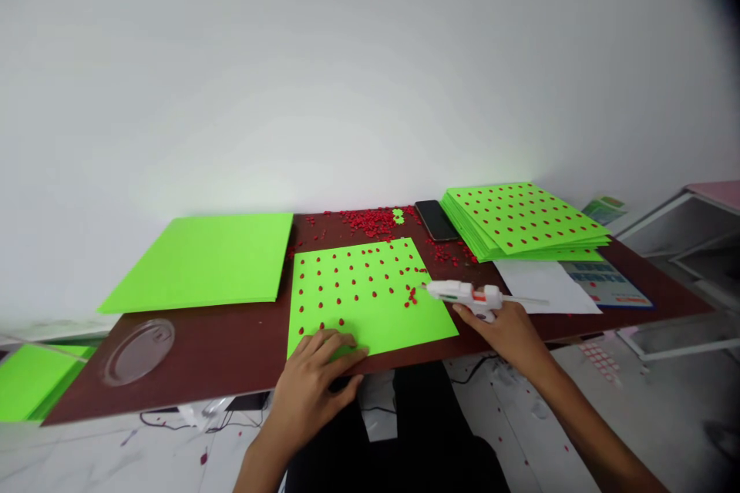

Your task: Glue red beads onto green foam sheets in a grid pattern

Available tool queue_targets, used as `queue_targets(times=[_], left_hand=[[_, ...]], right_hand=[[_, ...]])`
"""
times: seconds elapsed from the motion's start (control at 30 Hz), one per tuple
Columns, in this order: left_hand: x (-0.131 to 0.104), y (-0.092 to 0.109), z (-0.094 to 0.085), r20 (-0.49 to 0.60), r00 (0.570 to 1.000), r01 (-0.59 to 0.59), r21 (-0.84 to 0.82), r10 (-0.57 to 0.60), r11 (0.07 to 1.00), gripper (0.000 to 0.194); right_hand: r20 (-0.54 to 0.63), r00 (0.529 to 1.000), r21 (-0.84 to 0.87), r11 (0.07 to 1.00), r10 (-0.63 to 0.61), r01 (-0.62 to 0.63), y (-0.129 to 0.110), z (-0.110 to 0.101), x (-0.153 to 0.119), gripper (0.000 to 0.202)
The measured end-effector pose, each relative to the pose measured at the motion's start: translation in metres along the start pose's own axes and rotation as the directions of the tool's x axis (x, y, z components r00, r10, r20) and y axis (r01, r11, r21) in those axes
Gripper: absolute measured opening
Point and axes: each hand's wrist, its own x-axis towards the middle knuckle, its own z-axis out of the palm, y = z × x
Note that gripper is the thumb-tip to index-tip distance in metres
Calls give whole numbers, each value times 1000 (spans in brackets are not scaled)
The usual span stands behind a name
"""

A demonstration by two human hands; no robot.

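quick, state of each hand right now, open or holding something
Left hand: open, resting on the near edge of the green sheet.
Right hand: closed, holding the white glue gun.

Rows of red dots pattern a lime-green sheet against a maroon table; the glue gun is white (touched with orange).

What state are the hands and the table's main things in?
Left hand: open, resting on middle sheet
Right hand: closed around glue gun
Glue gun: held, pointing left
Middle sheet: flat, partly dotted
Left sheet: flat, undotted
Right stack: dotted on top, uneven
Phone: lying flat, screen dark
Loose red pieces: scattered
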Motion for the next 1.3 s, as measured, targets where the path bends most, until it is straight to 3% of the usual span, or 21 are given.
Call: queue_targets(times=[0.17,0.37,0.67,1.3], left_hand=[[0,0,-1,-3,1000,-5,-15,5,1000,33],[0,0,0,9,1000,-5,-7,6,1000,33],[-1,0,0,5,1000,-5,-7,5,1000,33],[1,0,-1,14,1000,-8,15,8,1000,34]], right_hand=[[135,989,-24,998,-61,65,1,0,2,35],[13,1000,-57,998,-13,14,-1,1,2,40],[111,994,-49,999,-15,20,8,4,-2,38],[131,990,-123,990,-52,68,5,6,4,29]])
